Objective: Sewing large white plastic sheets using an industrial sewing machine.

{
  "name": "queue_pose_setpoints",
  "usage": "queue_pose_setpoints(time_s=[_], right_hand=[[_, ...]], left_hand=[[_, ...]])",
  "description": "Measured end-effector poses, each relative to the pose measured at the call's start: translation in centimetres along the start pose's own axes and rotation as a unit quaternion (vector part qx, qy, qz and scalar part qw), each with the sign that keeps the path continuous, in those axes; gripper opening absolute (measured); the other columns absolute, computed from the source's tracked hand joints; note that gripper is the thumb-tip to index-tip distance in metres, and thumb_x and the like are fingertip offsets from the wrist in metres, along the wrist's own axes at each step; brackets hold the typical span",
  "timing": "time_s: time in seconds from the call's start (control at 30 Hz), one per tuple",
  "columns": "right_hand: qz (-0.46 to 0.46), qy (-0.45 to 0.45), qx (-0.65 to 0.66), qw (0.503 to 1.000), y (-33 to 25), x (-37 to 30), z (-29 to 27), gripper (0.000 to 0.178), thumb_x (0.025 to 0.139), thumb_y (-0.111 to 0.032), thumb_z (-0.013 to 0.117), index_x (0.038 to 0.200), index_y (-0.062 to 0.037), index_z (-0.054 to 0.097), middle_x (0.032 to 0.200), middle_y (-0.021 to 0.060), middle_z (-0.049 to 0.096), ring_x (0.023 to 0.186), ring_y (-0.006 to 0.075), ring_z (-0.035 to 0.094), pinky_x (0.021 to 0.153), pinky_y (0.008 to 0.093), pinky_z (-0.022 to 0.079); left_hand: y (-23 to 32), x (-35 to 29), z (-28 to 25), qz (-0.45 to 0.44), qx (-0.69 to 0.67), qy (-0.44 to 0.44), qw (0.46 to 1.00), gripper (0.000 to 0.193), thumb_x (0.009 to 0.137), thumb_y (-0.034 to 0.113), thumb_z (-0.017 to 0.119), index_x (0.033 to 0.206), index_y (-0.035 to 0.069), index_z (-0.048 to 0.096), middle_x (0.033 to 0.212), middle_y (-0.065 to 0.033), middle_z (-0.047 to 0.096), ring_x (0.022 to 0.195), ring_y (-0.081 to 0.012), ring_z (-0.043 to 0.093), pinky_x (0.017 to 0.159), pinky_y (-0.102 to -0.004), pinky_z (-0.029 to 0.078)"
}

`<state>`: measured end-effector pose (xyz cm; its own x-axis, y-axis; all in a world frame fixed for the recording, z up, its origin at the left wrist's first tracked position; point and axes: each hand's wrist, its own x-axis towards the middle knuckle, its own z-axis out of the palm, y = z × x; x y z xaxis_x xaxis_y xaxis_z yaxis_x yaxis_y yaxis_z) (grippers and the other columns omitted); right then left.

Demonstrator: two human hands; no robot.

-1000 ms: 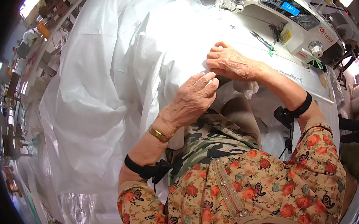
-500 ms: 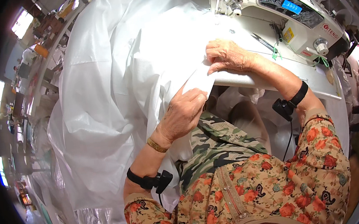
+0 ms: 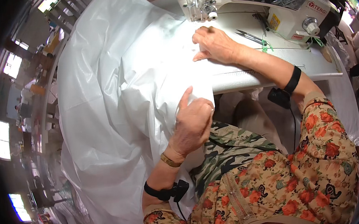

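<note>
A large sheet of thin white woven plastic fabric (image 3: 100,89) drapes across the left side and over the sewing table's front edge. My left hand (image 3: 193,123) grips its right edge near my lap, fingers curled and index finger stretched out along the cloth. Just in front of the sewing machine's needle area (image 3: 203,15), my right hand (image 3: 214,45) pinches the same edge, thumb and fingers bent onto it. Between the two hands the edge runs fairly straight. Bright light washes out the cloth by the needle, so the stitching point cannot be made out.
The white sewing machine (image 3: 246,1) with a lit blue display spans the top right. Dark tweezers or snips (image 3: 250,37) and green thread (image 3: 266,44) lie on the sewing table (image 3: 278,65). A slatted frame (image 3: 68,10) and clutter stand far left.
My right hand is closer to the needle area. My left index finger has straightened away from the pinch. The whole view has shifted, with the machine higher and further left in it.
</note>
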<state>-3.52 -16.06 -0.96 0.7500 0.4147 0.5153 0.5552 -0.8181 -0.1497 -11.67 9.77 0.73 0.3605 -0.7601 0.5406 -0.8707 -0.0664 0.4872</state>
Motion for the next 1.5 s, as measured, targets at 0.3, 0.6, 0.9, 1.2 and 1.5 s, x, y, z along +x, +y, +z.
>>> queue_pose_setpoints(time_s=[0.3,0.6,0.9,1.2,1.5], right_hand=[[0.106,-0.003,-0.017,0.994,-2.7,-2.8,-0.8,0.034,0.083,-0.037,0.07,0.091,-0.0069,0.057,0.091,0.0103,0.059,0.088,0.0299,0.058,0.079,0.0418,0.045],[0.145,0.01,-0.049,0.988,-1.4,-2.0,-0.6,0.031,0.089,-0.032,0.066,0.101,-0.0029,0.065,0.101,0.0172,0.057,0.099,0.0322,0.055,0.087,0.0438,0.044],[0.186,-0.011,-0.003,0.982,0.2,-1.8,0.0,0.025,0.09,-0.024,0.064,0.102,-0.0014,0.066,0.099,0.0156,0.056,0.099,0.0308,0.054,0.089,0.0422,0.043],[0.16,0.012,0.033,0.987,0.1,-1.5,-0.5,0.023,0.091,-0.02,0.057,0.096,-0.002,0.071,0.092,0.014,0.061,0.098,0.0291,0.056,0.088,0.0419,0.044],[0.172,-0.005,0.049,0.984,-0.6,-1.6,-0.7,0.02,0.092,-0.015,0.059,0.1,-0.0031,0.071,0.107,0.0107,0.063,0.105,0.0262,0.056,0.093,0.0385,0.042]], left_hand=[[-0.7,2.1,1.9,0.092,0.069,-0.025,0.993,0.005,0.078,0.003,0.054,0.079,0.006,0.051,0.082,-0.0071,0.055,0.078,-0.0233,0.059,0.106,-0.0566,0.036],[-3.7,5.1,0.8,0.122,0.218,-0.071,0.966,0.006,0.081,0.007,0.055,0.078,0.008,0.05,0.075,-0.0052,0.047,0.076,-0.0208,0.057,0.105,-0.0606,0.035],[-6.9,9.8,1.5,0.098,0.26,-0.13,0.952,0.01,0.08,0.0,0.053,0.089,0.005,0.052,0.084,-0.0087,0.053,0.084,-0.026,0.059,0.106,-0.0577,0.037],[-5.9,9.7,3.3,0.0,0.291,-0.076,0.954,0.007,0.083,0.0,0.052,0.085,0.005,0.057,0.084,-0.0095,0.054,0.085,-0.0273,0.06,0.097,-0.0507,0.043],[-5.5,8.2,4.3,-0.07,0.304,0.022,0.95,0.009,0.078,0.003,0.058,0.07,0.005,0.053,0.065,-0.0104,0.054,0.057,-0.0307,0.056,0.056,-0.0395,0.044]])
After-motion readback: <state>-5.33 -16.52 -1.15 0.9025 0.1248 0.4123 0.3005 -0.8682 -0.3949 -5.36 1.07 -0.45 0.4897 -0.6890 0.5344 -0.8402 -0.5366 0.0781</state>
